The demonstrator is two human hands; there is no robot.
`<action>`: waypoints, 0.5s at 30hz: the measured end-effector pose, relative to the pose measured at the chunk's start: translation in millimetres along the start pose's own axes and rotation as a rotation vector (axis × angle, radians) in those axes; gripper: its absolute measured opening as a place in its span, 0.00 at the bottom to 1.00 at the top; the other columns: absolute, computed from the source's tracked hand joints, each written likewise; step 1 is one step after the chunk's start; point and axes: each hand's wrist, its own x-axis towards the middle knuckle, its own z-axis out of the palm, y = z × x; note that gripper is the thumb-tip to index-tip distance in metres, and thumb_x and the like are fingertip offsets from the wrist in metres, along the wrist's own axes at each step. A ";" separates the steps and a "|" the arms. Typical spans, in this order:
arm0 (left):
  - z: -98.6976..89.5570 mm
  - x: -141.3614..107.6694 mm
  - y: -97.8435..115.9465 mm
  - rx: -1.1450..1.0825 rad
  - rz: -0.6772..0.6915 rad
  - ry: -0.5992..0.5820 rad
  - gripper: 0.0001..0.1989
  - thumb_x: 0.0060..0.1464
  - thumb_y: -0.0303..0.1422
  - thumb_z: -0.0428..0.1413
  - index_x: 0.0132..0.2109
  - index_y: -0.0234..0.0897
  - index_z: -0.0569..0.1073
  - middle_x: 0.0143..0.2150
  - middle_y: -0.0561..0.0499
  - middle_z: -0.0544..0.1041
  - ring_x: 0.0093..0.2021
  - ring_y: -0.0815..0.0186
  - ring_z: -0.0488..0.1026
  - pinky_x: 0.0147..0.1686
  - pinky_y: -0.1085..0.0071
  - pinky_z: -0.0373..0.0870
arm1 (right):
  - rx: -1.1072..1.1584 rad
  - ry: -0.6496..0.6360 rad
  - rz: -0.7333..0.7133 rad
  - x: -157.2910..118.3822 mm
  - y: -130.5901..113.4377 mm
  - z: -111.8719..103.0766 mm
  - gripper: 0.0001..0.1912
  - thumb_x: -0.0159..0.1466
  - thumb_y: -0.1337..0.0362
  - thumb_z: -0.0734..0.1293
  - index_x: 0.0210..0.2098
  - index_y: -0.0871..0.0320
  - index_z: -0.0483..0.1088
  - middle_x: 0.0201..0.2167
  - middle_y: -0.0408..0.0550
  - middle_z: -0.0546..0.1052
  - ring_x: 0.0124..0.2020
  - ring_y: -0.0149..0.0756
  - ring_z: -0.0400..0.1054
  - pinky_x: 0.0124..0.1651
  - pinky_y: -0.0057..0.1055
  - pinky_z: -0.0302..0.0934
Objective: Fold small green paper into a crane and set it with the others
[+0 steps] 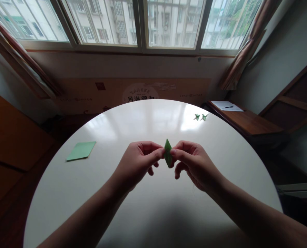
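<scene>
A small piece of folded green paper (pixel 167 154), shaped like a narrow diamond, is held upright above the middle of the table. My left hand (pixel 142 156) pinches its left edge between thumb and forefinger. On the opposite side my right hand (pixel 191 158) grips the right edge the same way, its lower fingers curled loosely. Fingertips hide part of the paper's sides. Two small folded green paper birds (pixel 200 116) stand side by side at the far right of the tabletop. A stack of light green square paper (pixel 81 151) lies to the left of my hands.
The round white table (pixel 112 127) has a curved far edge. Beyond its right side is a wooden side table (pixel 257 121) with a white sheet (pixel 226 106) and a pen on it. A large printed cardboard panel (pixel 169 90) stands below the window.
</scene>
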 end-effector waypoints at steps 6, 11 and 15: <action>7.4 -5.0 -1.2 0.057 0.072 0.067 0.05 0.51 0.32 0.63 0.34 0.33 0.81 0.19 0.56 0.74 0.19 0.73 0.67 0.16 0.80 0.67 | -0.038 0.020 -0.019 -2.1 3.4 1.2 0.10 0.58 0.62 0.76 0.27 0.60 0.74 0.24 0.45 0.78 0.26 0.33 0.72 0.17 0.21 0.67; 14.7 -9.7 2.6 0.088 0.105 0.110 0.05 0.50 0.30 0.63 0.32 0.32 0.80 0.20 0.55 0.75 0.18 0.73 0.67 0.17 0.80 0.67 | -0.066 0.078 -0.069 -1.3 6.1 0.8 0.10 0.58 0.62 0.76 0.26 0.59 0.74 0.23 0.45 0.77 0.24 0.32 0.71 0.17 0.21 0.66; 16.0 -12.7 4.6 0.115 0.139 0.115 0.06 0.52 0.32 0.63 0.33 0.31 0.81 0.20 0.54 0.76 0.18 0.73 0.67 0.17 0.79 0.67 | -0.066 0.097 -0.079 -0.6 6.8 0.3 0.10 0.57 0.63 0.76 0.25 0.59 0.73 0.22 0.44 0.77 0.25 0.33 0.72 0.17 0.21 0.65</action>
